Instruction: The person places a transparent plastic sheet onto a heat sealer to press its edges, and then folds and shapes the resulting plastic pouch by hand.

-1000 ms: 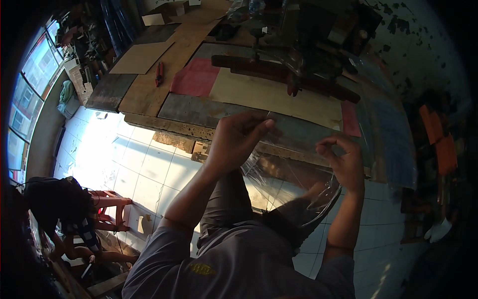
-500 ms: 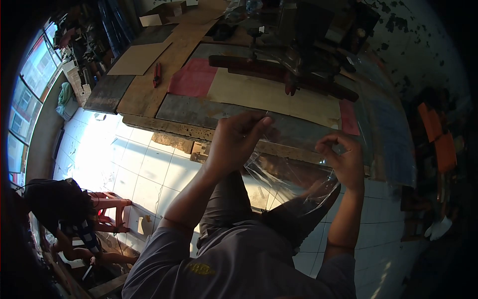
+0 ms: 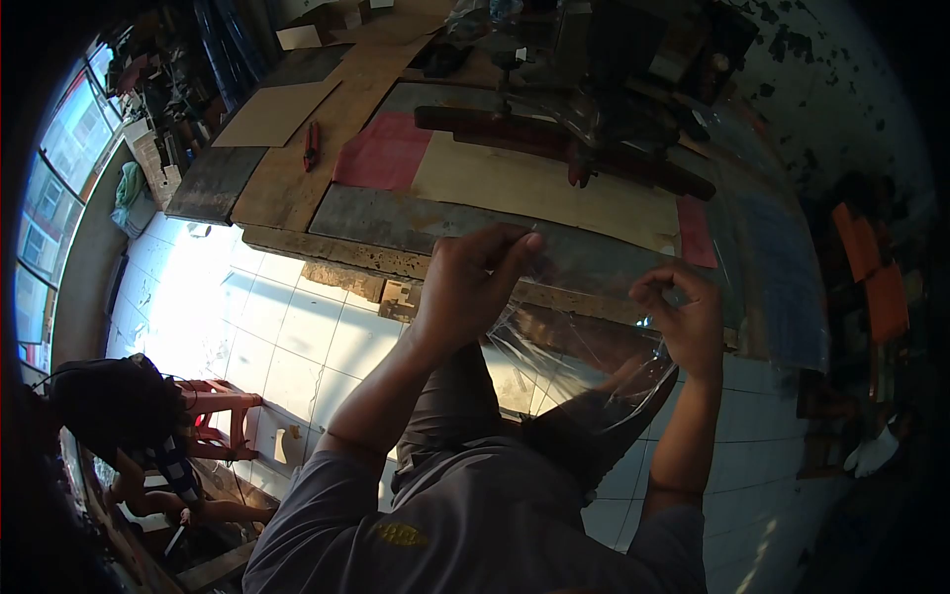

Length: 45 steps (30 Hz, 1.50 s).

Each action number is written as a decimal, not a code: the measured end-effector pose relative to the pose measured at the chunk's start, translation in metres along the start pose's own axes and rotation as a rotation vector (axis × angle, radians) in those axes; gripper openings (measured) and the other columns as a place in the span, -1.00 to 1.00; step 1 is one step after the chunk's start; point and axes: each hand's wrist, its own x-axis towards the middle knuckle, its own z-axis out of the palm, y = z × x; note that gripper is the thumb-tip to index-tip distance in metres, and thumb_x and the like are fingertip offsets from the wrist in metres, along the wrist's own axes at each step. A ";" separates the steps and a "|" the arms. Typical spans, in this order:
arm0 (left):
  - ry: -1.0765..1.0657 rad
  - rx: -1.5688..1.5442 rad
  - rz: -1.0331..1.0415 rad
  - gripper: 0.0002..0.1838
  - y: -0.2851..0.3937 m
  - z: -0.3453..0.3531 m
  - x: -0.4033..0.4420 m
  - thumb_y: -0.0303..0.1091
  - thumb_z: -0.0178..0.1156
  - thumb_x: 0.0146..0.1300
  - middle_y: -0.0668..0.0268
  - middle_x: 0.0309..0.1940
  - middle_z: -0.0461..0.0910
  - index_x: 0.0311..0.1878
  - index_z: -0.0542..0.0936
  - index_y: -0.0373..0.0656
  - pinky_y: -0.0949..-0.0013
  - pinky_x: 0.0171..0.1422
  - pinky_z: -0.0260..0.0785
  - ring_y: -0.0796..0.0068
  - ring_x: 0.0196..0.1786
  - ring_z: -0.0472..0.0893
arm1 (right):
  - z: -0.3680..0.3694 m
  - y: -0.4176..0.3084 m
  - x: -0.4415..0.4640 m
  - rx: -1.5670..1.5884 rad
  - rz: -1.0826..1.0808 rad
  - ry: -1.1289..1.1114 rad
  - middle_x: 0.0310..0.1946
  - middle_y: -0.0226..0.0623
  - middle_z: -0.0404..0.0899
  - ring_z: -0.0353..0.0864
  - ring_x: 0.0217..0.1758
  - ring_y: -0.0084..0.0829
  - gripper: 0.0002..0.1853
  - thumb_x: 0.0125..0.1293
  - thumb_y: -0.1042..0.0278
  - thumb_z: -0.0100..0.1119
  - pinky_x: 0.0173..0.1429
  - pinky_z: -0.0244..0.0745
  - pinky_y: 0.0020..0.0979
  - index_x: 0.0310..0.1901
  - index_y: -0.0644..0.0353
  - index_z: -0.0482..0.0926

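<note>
A clear plastic sheet (image 3: 579, 346) hangs between my hands, over my lap and in front of the workbench edge. My left hand (image 3: 483, 272) pinches its upper left part between thumb and fingers. At its right side my right hand (image 3: 683, 307) is closed in a pinch on the sheet's edge. Beyond the hands, a cream panel (image 3: 534, 193) lies on the bench with a red piece (image 3: 384, 151) at its left end and another red piece (image 3: 696, 233) at its right end. A dark red bar (image 3: 495, 130) of a machine stands over the panel.
A red cutter (image 3: 312, 147) and a cardboard sheet (image 3: 277, 113) lie on the wooden bench (image 3: 277, 198). Behind the bar rises dark machinery (image 3: 614, 109). At lower left, another person (image 3: 139, 436) sits near a red stool (image 3: 223, 406). Orange objects (image 3: 871, 267) stand at right.
Hardly anything differs. Both hands keep their pinch on the clear plastic sheet, which has shifted very slightly between them.
</note>
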 end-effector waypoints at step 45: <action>0.304 -0.128 0.035 -0.79 -0.045 -0.034 0.028 -0.39 0.19 0.60 0.22 -0.44 0.76 -0.05 0.68 -0.37 0.42 -0.33 0.61 0.55 -0.38 0.76 | -0.041 0.039 0.002 0.118 0.015 -0.299 -0.13 -0.24 0.80 0.77 -0.11 -0.46 -0.85 0.40 0.38 0.43 0.05 0.61 -0.39 -0.17 0.30 0.76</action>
